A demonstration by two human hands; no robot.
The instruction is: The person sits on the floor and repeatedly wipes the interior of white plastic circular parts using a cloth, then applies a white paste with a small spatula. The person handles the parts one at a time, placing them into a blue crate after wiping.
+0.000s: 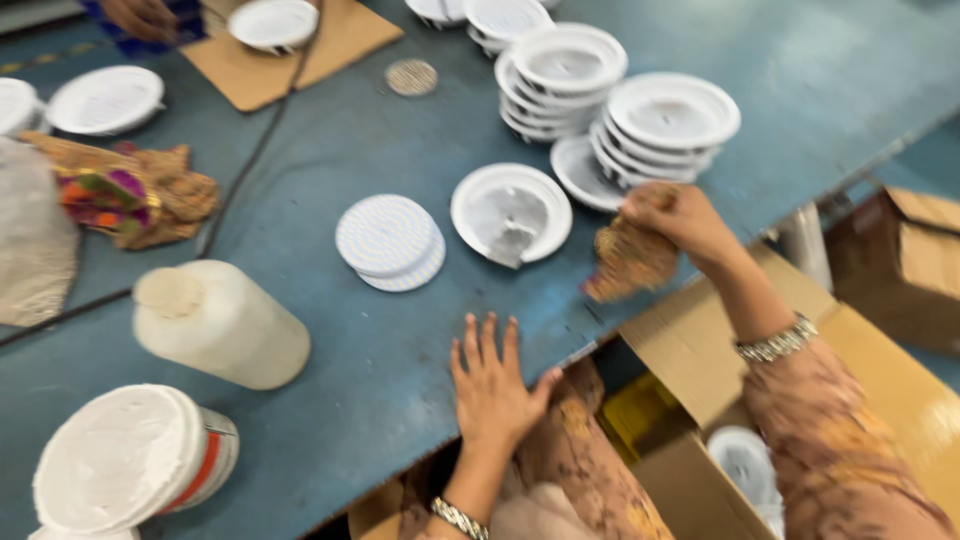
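Fingers of the left hand (pixel 490 385) lie spread flat on the blue bench (pixel 380 400); the right hand (pixel 670 215), at two o'clock, grips a crumpled brown patterned cloth (pixel 628 262) (blurred) beside the shallow round white plastic dish (pixel 511 212).

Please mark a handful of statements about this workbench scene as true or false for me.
1. The left hand lies flat on the blue table. True.
2. The right hand is empty. False: it grips a brownish patterned cloth.
3. The white plastic bottle stands upright. False: it lies on its side.
4. Round white fixture housings are stacked beyond the right hand. True.
5. An open cardboard box sits below the table edge by the right arm. True.
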